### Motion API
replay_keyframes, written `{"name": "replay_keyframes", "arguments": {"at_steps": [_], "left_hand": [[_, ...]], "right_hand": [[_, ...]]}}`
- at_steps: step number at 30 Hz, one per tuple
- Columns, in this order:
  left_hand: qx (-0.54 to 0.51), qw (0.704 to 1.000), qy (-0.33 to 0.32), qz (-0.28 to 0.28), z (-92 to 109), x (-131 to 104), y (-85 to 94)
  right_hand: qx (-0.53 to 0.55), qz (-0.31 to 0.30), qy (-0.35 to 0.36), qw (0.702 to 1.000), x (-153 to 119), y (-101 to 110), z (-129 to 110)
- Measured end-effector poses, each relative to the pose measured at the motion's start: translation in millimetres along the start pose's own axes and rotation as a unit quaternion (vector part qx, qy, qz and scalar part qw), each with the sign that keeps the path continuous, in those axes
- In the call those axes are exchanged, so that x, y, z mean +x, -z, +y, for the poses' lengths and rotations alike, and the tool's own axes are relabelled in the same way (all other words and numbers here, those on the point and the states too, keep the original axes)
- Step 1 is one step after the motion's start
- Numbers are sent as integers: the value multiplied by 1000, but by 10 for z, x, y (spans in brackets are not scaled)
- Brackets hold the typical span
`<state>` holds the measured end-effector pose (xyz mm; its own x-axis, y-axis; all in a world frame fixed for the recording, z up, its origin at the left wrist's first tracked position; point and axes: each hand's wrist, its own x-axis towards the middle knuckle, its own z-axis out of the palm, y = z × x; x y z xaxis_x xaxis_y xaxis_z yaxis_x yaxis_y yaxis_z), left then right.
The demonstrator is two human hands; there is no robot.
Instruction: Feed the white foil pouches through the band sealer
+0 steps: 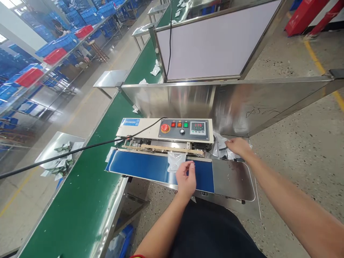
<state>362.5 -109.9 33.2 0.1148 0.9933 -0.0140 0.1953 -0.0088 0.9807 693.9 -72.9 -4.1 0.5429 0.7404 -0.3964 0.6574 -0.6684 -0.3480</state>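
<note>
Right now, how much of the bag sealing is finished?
Done: sealed-looking bags lie on the tray by the green belt. In hand: left hand steadies a clear bag at the sealer. Left: right hand reaches the pile of bags.

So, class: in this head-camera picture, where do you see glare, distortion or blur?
Head view: soft reflections smear across the upright stainless steel panel; wide-angle distortion bends the long green conveyor belt and stretches the right hand and its forearm; the left hand by the small clear plastic bag looks sharp; the far blue crates are hazy.
</note>
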Motion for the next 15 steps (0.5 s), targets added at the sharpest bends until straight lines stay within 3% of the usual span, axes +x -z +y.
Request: {"name": "replay_keyframes", "arguments": {"at_steps": [2, 4, 6, 8, 11, 13, 15], "left_hand": [[24, 995, -71, -72, 85, 48, -229], [41, 980, -147, -128, 159, 127, -480], [43, 961, -200, -185, 206, 196, -717], [24, 948, -205, -241, 215, 217, -903], [-36, 958, -107, -263, 157, 143, -1037], [-82, 969, 3, -233, 92, 61, -1038], [-115, 968, 92, -204, 27, -4, -999]], "right_hand": [[34, -31, -2, 999, -117, 213, 41], [116, -113, 14, 987, -321, 461, 82], [210, -225, 37, 951, -578, 671, 90], [283, -291, 56, 912, -839, 784, 75], [399, -249, 63, 880, -1176, 722, 106], [467, -191, 57, 862, -1358, 540, 208], [480, -136, 47, 866, -1504, 286, 356]]}}
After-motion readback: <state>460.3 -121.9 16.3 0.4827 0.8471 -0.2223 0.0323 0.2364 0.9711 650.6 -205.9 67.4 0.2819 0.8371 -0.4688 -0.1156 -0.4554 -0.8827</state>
